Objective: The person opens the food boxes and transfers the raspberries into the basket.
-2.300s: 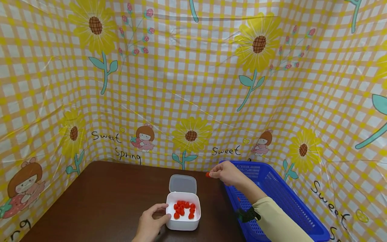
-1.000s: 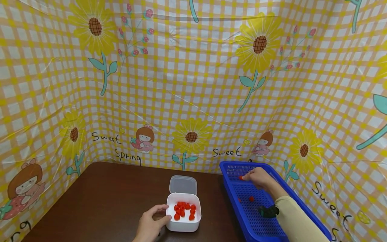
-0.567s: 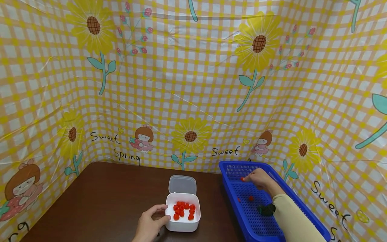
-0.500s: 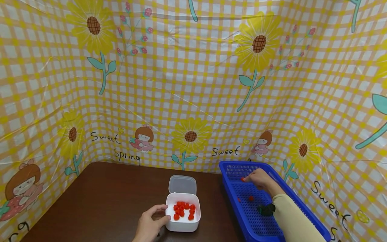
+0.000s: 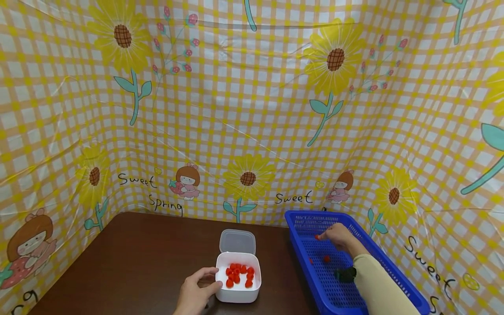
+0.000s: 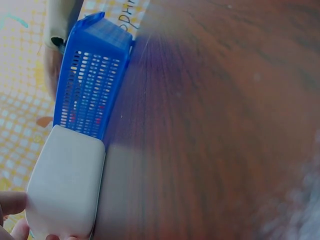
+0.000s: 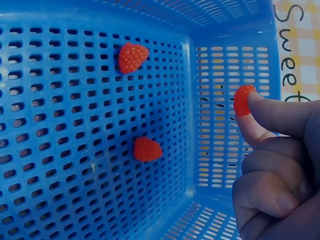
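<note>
Left hand (image 5: 194, 290): nearer the body than the right, thumb and forefinger arched in a curved hold.
Right hand (image 5: 337, 235): farther forward, thumb and forefinger pinched, other fingers folded.
Right forearm (image 5: 358, 249): bare between hand and pale sleeve (image 5: 383, 282).

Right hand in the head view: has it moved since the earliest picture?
Yes, rightward: the right hand was across the left rim of the blue perforated basket; now, pinching a red raspberry, it is right of that rim.
</note>
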`<action>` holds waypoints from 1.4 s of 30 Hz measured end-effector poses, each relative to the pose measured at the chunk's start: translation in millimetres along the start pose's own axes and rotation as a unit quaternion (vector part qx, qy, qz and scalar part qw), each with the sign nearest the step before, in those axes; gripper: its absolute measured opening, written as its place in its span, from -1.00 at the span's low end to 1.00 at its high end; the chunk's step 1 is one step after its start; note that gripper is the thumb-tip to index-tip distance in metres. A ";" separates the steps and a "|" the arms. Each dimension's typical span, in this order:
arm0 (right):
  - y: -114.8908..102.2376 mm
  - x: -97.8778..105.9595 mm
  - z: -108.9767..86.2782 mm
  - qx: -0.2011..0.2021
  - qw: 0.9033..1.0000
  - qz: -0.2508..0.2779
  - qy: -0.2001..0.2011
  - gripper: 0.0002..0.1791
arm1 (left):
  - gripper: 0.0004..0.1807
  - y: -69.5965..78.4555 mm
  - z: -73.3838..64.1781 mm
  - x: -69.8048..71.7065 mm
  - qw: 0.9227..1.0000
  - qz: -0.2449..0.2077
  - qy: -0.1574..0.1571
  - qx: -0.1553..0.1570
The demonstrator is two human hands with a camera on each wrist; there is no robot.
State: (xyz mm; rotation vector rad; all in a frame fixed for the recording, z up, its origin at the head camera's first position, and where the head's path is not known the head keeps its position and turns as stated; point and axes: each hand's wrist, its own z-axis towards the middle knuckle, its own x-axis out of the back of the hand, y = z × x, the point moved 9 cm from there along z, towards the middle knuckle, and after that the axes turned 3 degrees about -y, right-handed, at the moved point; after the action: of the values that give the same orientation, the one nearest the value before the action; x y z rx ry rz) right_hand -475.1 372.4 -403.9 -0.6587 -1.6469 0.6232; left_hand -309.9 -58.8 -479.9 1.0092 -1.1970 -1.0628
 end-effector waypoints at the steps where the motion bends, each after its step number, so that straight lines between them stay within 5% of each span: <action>1: 1.6 -0.2 0.2 -0.004 1.000 -0.003 0.001 -0.42 | -0.62 -0.3 -0.1 0.0 1.000 -0.001 0.000 -0.001; 18: -2.1 2.3 -2.7 -0.005 1.000 -0.021 0.022 -0.43 | -0.61 -4.3 3.0 -1.0 1.000 -0.014 -0.005 -0.004; 29: -54.8 -8.7 -14.0 0.068 0.997 -0.022 0.002 -0.81 | -0.61 -4.7 8.2 -2.0 1.000 -0.012 -0.005 -0.009; 42: -114.9 -41.4 -27.0 0.105 0.993 0.000 -0.061 -0.69 | -0.61 -0.6 10.6 -4.6 1.000 -0.011 0.000 -0.003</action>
State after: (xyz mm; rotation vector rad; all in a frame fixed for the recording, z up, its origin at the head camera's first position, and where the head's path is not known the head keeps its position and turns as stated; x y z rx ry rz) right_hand -452.3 263.9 -346.0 -0.4746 -1.6654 0.8392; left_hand -320.8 -54.9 -480.4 1.0193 -1.1846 -1.0830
